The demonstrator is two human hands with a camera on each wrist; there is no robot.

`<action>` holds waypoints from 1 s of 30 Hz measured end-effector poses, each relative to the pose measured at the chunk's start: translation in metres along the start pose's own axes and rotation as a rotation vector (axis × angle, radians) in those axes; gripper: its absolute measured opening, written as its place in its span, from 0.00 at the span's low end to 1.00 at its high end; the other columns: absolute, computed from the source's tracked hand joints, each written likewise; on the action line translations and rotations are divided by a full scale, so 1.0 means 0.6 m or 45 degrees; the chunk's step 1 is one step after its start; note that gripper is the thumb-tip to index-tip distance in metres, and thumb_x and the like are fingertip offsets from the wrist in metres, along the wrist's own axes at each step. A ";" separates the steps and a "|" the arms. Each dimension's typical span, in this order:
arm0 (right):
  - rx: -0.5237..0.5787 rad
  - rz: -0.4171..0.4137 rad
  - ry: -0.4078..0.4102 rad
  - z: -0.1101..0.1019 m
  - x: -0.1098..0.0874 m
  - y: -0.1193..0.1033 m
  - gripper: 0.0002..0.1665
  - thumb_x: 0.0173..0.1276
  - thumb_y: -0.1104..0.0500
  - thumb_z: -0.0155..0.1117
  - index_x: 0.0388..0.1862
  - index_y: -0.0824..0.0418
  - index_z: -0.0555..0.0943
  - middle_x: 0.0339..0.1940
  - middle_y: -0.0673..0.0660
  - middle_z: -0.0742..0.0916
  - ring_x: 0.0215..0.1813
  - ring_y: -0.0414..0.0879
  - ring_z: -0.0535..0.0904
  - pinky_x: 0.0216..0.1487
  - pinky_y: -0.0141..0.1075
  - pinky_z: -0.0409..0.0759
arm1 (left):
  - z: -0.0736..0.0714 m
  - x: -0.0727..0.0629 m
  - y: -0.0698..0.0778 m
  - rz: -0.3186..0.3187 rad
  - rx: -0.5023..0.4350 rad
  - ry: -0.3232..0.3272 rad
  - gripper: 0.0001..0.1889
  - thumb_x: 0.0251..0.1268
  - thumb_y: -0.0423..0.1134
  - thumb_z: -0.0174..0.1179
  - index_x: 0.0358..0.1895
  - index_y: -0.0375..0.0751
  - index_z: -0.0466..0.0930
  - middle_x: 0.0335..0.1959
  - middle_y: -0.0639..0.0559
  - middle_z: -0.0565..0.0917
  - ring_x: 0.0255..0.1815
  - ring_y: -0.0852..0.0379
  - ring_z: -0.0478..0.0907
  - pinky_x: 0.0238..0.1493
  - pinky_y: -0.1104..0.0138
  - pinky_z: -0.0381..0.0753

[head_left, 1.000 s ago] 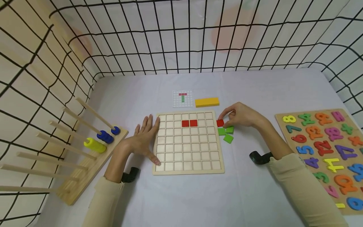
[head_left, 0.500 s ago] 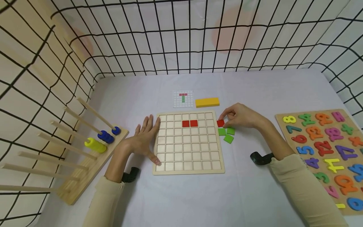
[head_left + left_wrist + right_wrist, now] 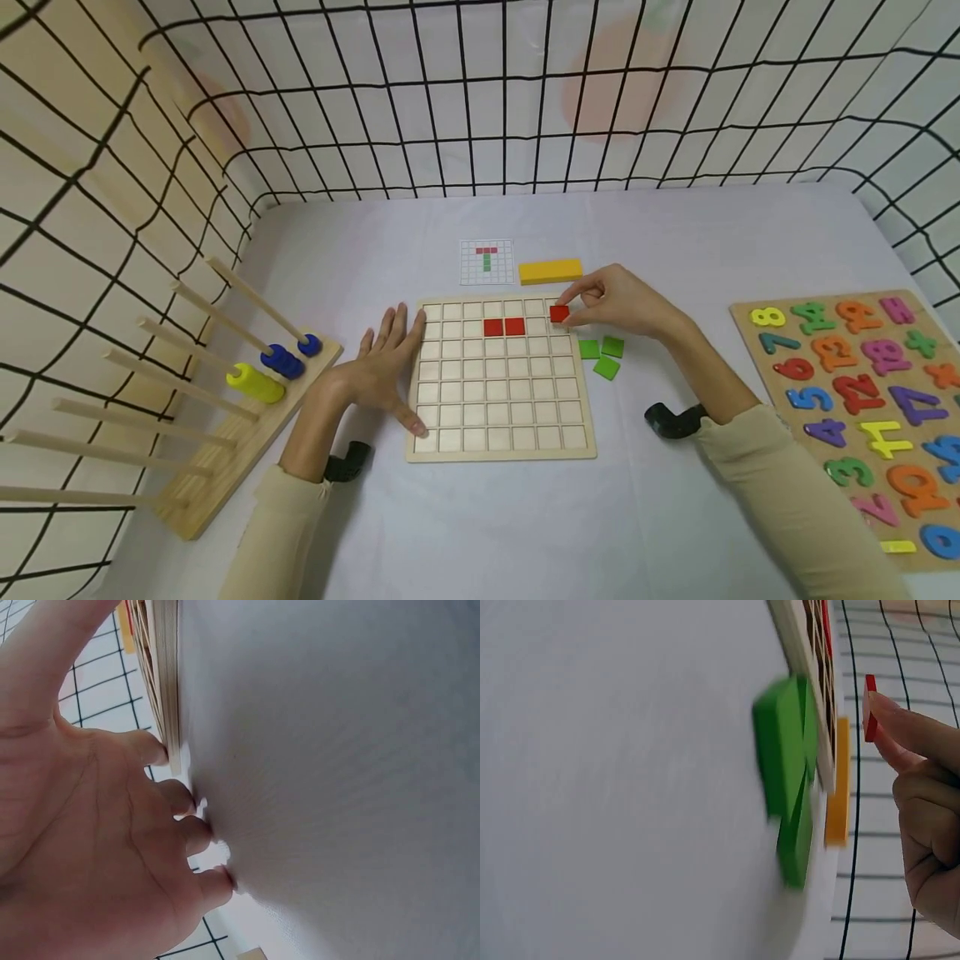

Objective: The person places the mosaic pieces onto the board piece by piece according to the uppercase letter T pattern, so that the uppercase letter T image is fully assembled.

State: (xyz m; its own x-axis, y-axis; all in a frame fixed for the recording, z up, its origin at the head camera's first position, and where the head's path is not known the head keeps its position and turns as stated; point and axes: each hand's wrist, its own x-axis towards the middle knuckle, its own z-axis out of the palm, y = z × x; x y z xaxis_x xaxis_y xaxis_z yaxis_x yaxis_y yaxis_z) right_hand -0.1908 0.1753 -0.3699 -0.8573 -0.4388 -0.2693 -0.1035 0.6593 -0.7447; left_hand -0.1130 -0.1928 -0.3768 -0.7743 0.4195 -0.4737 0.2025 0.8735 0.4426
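A wooden grid board (image 3: 500,392) lies in the middle of the table, with two red square tiles (image 3: 504,327) side by side in its second row. My right hand (image 3: 622,304) pinches a third red tile (image 3: 558,314) between thumb and finger over the board's upper right corner. In the right wrist view this red tile (image 3: 870,709) is lifted above the board. My left hand (image 3: 378,371) lies with fingers spread along the board's left edge, the thumb on its lower left corner. Several green tiles (image 3: 607,367) rest just right of the board.
A printed pattern card (image 3: 487,262) and a yellow block (image 3: 551,272) lie behind the board. On the left stands a wooden peg rack (image 3: 247,433) with blue and yellow beads. A number puzzle board (image 3: 772,333) is on the right. Black wire mesh (image 3: 465,108) encloses the table.
The right hand has picked up the red tile from beside the board and carried it left, over the board's upper right corner. My left hand stays in place.
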 end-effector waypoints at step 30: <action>0.021 0.051 -0.028 0.128 0.085 -0.136 0.13 0.56 0.62 0.83 0.40 0.62 0.91 0.14 0.48 0.73 0.21 0.42 0.66 0.25 0.31 0.63 | 0.000 0.002 0.004 -0.033 0.007 0.002 0.87 0.32 0.58 0.87 0.83 0.40 0.22 0.83 0.35 0.17 0.84 0.37 0.14 0.82 0.35 0.26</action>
State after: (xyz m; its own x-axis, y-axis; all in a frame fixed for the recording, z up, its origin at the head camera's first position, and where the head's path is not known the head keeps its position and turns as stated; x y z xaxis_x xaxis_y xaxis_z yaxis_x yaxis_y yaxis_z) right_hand -0.1875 0.0521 -0.3698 -0.8492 -0.4258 -0.3123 -0.0611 0.6666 -0.7429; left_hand -0.1132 -0.1905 -0.3765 -0.7803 0.3966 -0.4835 0.1857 0.8852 0.4265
